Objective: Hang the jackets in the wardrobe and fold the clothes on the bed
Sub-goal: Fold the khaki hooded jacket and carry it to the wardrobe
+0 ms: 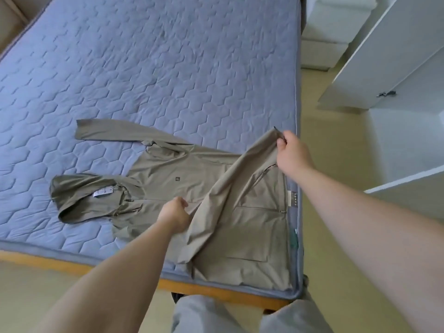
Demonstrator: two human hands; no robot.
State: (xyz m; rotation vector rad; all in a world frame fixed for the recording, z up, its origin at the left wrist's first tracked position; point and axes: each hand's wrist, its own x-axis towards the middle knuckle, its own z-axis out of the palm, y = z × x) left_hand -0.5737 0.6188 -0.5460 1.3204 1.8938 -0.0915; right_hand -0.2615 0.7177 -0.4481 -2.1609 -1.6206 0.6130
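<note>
1. The olive hooded jacket [192, 169] lies front-up on the quilted blue bed [168, 68], close to its near right corner. Its hood [79, 198] points left and its far sleeve [108, 131] is stretched flat.
2. The right hand [292, 150] pinches the cuff end of the near sleeve [240, 174] between thumb and fingers and holds it off the bed.
3. The left hand [174, 213] has its fingers curled into the cloth beside the zip line, at the foot of that raised sleeve.
4. The fabric looks thin, light and limp. It drapes and creases at once, so it probably slides easily and keeps no shape by itself.
5. It is best held at firmer points such as the cuff, shoulder seam or hem, with 2 hands well apart to keep it taut.
6. The white wardrobe [384, 56] stands open to the right, near the bed.
</note>
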